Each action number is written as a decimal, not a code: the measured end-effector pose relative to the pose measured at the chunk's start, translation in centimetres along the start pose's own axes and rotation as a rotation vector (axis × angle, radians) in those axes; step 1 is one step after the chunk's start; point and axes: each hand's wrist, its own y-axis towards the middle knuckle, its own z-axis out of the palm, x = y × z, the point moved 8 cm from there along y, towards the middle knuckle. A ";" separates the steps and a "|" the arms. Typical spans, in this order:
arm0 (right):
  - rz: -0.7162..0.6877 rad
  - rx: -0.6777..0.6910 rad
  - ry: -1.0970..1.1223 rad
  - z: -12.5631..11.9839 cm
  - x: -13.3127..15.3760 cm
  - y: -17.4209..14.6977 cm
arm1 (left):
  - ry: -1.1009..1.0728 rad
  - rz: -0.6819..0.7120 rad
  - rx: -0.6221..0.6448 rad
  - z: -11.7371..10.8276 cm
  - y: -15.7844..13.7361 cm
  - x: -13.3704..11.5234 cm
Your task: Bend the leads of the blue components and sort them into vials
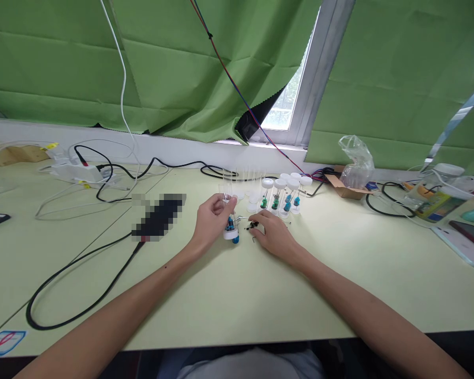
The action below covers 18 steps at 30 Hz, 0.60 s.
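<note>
Tubes (265,193) on pale tabletop (237,295), green curtains (150,68), window (285,108)

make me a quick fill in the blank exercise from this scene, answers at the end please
1. The left hand holds a clear tube with a base coloured ____.
2. Beyond the right hand, the capped tubes contain green and ____ pieces.
3. The curtain beyond the table is coloured ____.
4. The plastic bag lies toward the person's ____ side.

Missing words: white; blue; green; right
</note>
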 end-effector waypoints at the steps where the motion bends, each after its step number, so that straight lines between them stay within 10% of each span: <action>1: -0.003 -0.005 -0.006 -0.1 0.1 0.0 | -0.003 0.000 0.000 0.0 0.0 0.0; 18: -0.038 0.178 -0.132 1.5 0.5 0.2 | -0.043 0.010 0.042 0.3 0.0 0.3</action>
